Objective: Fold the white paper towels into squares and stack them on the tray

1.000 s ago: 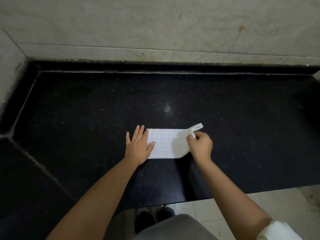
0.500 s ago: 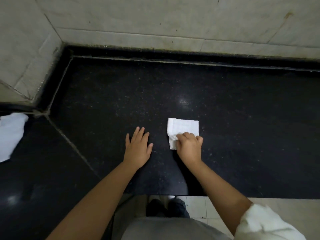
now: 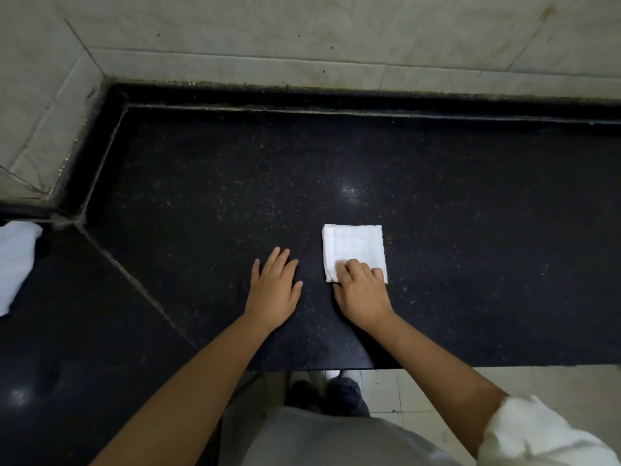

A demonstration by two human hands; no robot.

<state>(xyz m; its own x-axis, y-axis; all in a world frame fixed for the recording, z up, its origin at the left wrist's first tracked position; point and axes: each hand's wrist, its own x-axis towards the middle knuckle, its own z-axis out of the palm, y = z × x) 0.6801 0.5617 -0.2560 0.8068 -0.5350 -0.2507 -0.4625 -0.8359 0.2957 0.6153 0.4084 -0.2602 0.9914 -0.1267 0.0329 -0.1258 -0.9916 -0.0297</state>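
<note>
Head view: folded paper towel (image 3: 353, 250) lies flat on the black counter (image 3: 470, 230), at 1 o'clock from the left hand (image 3: 274, 290) — that hand flat, empty. Right hand (image 3: 361, 292) presses curled fingertips on the towel's near edge. Likely light, limp, tears easily — best pinched at a corner.

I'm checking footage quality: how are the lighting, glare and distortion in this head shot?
Head view: dim overall, with the black counter nearly swallowing detail; a small glare spot beyond the folded paper towel; wide-angle bending of the wall edge; both hands look sharp.
</note>
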